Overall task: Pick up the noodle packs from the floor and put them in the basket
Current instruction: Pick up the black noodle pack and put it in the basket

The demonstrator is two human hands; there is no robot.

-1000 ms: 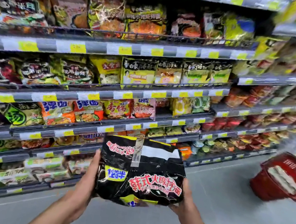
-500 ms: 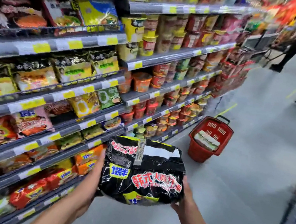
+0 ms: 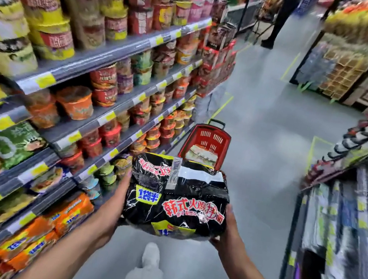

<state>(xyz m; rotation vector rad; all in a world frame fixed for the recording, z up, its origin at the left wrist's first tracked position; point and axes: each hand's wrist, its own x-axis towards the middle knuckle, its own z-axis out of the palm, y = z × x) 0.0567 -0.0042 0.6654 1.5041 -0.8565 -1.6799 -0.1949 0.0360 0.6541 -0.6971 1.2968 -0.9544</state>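
Observation:
A black multi-pack of noodles (image 3: 176, 200) with red and white lettering is held up at chest height in the middle of the view. My left hand (image 3: 116, 203) grips its left side and my right hand (image 3: 227, 232) grips its right side and bottom corner. Just beyond the pack, a red shopping basket (image 3: 211, 138) with a black handle stands on the grey floor next to the shelves. A pale noodle pack (image 3: 202, 157) lies inside it. The pack in my hands hides the basket's near rim.
Shelves (image 3: 109, 56) of cup noodles and noodle packs run along the left. A display rack (image 3: 344, 211) stands close on the right. The grey aisle floor (image 3: 266, 108) runs ahead between them. A person (image 3: 282, 15) stands far down the aisle. My shoe (image 3: 151, 255) shows below.
My view has swung right along the aisle, so the red basket now sits straight ahead and closer, just behind the pack. Both hands still hold the black pack as before.

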